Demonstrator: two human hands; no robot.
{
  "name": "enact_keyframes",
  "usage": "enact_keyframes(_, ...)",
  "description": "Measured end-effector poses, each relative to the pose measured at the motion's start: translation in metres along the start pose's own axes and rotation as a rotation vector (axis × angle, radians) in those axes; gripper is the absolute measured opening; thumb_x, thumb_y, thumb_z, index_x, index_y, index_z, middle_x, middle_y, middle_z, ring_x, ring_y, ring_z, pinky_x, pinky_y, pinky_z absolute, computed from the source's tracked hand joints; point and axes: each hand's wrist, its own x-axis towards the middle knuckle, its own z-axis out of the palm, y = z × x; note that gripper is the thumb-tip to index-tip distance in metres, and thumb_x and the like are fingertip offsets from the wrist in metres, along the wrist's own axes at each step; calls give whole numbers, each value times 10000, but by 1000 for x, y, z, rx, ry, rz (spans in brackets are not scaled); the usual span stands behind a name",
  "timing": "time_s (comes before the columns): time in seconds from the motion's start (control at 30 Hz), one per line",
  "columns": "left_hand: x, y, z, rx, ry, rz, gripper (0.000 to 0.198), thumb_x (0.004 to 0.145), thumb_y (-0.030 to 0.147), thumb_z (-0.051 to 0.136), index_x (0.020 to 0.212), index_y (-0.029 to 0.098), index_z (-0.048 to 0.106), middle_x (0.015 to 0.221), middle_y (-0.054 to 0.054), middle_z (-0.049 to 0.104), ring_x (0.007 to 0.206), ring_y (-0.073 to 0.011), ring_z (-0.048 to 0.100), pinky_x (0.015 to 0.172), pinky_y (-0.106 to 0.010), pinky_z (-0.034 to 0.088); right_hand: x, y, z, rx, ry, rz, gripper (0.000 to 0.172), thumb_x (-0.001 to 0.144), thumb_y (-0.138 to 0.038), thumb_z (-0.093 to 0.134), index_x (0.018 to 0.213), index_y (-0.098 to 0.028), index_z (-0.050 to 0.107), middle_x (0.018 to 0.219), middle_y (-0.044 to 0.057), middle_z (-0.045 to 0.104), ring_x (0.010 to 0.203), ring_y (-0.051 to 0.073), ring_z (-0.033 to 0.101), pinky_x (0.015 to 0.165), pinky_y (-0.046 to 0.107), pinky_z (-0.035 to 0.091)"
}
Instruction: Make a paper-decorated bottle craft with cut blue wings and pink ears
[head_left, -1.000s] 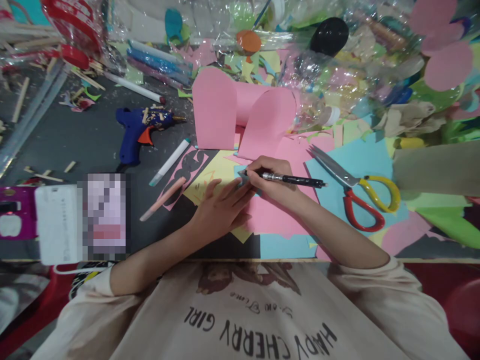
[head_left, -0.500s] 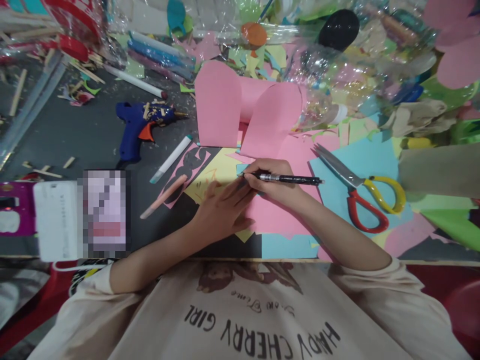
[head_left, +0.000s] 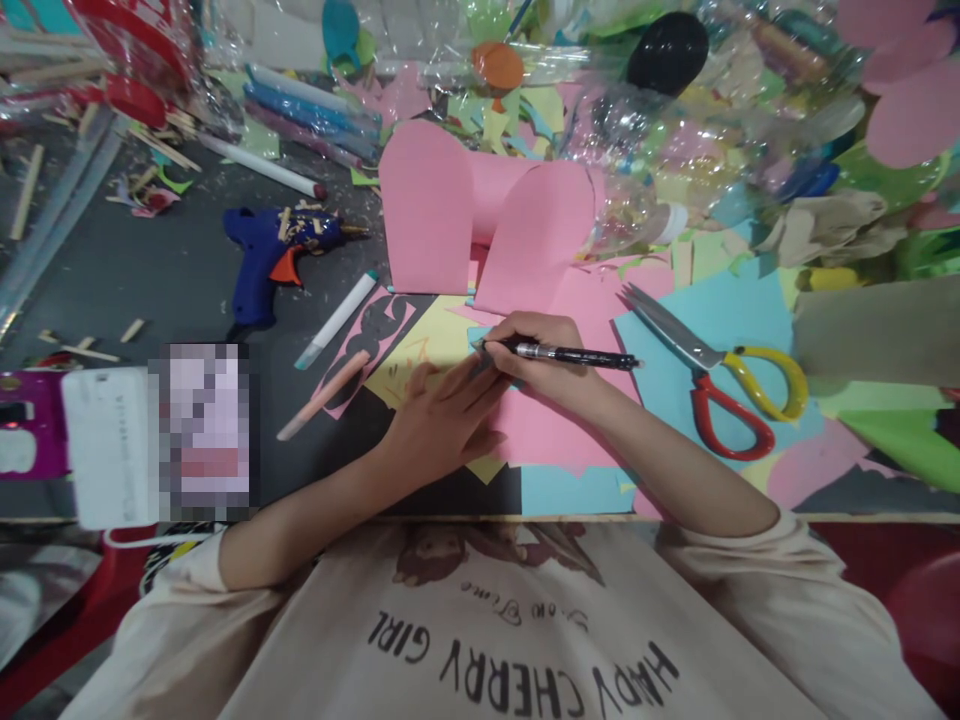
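Observation:
A black pen point(head_left: 577, 355) is gripped in my right hand point(head_left: 544, 355), its tip resting by a small blue piece of paper point(head_left: 480, 338). My left hand point(head_left: 442, 415) lies with fingers stretched over that blue piece, which is mostly hidden under the hands. Beneath them are a pink sheet point(head_left: 555, 430) and a yellow sheet point(head_left: 397, 368) with an orange drawing. Just beyond the hands stands a folded pink paper shape point(head_left: 427, 215) with two rounded flaps.
Red-and-yellow-handled scissors point(head_left: 701, 360) lie open on blue paper to the right. On the left are a blue glue gun point(head_left: 259, 255), two markers, a phone point(head_left: 206, 430) and a white power bank point(head_left: 109, 450). Paper scraps and clear plastic point(head_left: 637, 190) crowd the back.
The view has shifted slightly, so the table items appear a little further left. Both hands keep nearly the same pose, and the pen tip stays by the blue piece.

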Motion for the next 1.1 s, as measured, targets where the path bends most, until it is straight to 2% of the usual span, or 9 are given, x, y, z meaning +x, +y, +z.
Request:
enact_keyframes(0.07, 0, 0, 0, 5, 7, 0, 506, 978, 436, 441, 1419, 196, 497, 1378, -101, 614, 1291, -293, 535, 987, -444, 392, 0, -1, 0, -3, -4, -8, 189, 820, -345, 623, 730, -182, 661, 703, 1, 674, 653, 135, 595, 619, 274, 454)
enact_keyframes(0.2, 0, 0, 0, 12, 26, 2, 501, 993, 432, 407, 1422, 189, 489, 1385, -87, 611, 1293, -281, 536, 973, -449, 391, 0, -4, 0, 22, 70, 26, 170, 806, -302, 607, 697, -178, 647, 676, 6, 664, 634, 135, 592, 600, 267, 452)
enact_keyframes(0.37, -1, 0, 1, 8, 15, 1, 506, 976, 428, 448, 1433, 212, 479, 1388, -97, 606, 1307, -293, 519, 995, -435, 377, 0, -5, 1, 25, 28, -34, 147, 805, -285, 616, 718, -174, 657, 694, 4, 674, 658, 132, 609, 624, 266, 459)
enact_keyframes(0.53, 0, 0, 0, 13, 44, 3, 507, 990, 419, 414, 1447, 204, 458, 1420, -77, 581, 1309, -272, 520, 986, -433, 384, -1, -6, 2, 25, 219, 31, 142, 774, -247, 582, 648, -189, 615, 635, -12, 642, 603, 123, 574, 589, 265, 454)
enact_keyframes(0.73, 0, 0, 0, -11, 9, -11, 521, 976, 409, 447, 1464, 226, 435, 1393, -82, 605, 1308, -283, 525, 1000, -441, 390, 0, -7, 3, 33, 113, 38, 140, 759, -280, 596, 662, -190, 641, 645, -7, 659, 614, 129, 586, 586, 261, 440)
enact_keyframes(0.9, 0, 0, 1, -23, 7, -15, 531, 971, 408, 457, 1469, 228, 427, 1426, -79, 575, 1322, -281, 513, 1016, -448, 385, 0, -6, 3, 30, 194, 51, 139, 743, -251, 576, 618, -195, 595, 607, -19, 625, 578, 117, 553, 567, 254, 430)
enact_keyframes(1.1, 0, 0, -2, 9, 21, -10, 502, 981, 397, 440, 1451, 221, 452, 1419, -72, 579, 1313, -270, 527, 986, -438, 398, 0, -5, 2, 33, 182, 41, 132, 741, -235, 580, 617, -191, 595, 604, -23, 616, 573, 108, 550, 562, 247, 421)
